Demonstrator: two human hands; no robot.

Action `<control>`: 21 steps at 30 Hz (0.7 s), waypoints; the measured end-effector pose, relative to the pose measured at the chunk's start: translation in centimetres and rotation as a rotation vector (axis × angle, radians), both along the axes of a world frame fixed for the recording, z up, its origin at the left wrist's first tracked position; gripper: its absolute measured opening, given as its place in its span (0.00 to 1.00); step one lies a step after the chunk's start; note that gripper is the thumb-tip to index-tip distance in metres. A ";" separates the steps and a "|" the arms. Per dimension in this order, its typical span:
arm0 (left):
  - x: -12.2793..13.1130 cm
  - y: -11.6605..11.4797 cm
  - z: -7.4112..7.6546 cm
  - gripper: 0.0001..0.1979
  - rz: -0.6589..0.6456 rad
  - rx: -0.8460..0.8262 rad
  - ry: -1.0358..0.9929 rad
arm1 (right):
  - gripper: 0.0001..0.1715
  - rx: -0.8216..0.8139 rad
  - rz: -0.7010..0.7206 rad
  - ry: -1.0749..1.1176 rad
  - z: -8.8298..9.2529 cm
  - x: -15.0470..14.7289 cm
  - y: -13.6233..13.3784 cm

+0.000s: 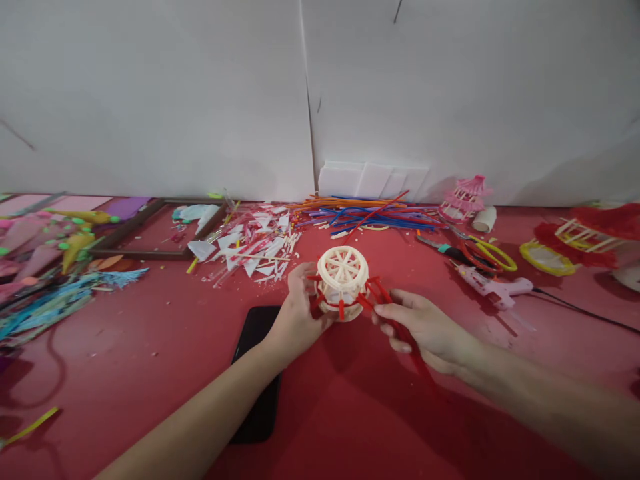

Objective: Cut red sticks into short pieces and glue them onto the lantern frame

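Observation:
My left hand (304, 303) is closed around the side of a small cream lantern-like craft frame (343, 265), which has a spoked round top and short red pieces standing out around its middle. In my right hand (420, 323) I grip a bundle of red pipe cleaners (379, 292), pinched between thumb and fingers. The near ends of the bundle touch or nearly touch the right side of the frame; I cannot tell which. Its long ends trail below my palm, blurred. The frame is held above the red table (320, 400), and my fingers hide part of its underside.
A black phone (257, 407) lies under my left forearm. Paper scraps (260, 243) and coloured pipe cleaners (370, 215) lie along the wall. To the right are scissors (493, 253), a pink glue gun (495, 285) with its cord, and a pink pagoda model (465, 198). A brown frame (135, 255) lies left.

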State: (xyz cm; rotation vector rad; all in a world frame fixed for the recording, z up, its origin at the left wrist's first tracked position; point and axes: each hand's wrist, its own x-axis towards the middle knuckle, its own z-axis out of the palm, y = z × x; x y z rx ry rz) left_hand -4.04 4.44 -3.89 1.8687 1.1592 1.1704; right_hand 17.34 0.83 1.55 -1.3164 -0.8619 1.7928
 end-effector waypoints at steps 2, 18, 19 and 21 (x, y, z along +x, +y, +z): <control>0.0 0.0 0.1 0.41 0.004 -0.002 0.006 | 0.10 -0.010 -0.011 -0.022 0.1 0.0 0.1; -0.2 0.0 0.2 0.40 -0.013 -0.026 0.035 | 0.05 -0.040 0.005 -0.057 0.4 -0.6 0.3; -0.1 0.0 0.2 0.40 -0.016 -0.023 0.033 | 0.05 -0.043 0.007 -0.055 0.5 -0.7 0.4; -0.1 0.0 0.2 0.40 -0.017 -0.023 0.021 | 0.05 -0.055 0.011 -0.045 0.6 -0.8 0.5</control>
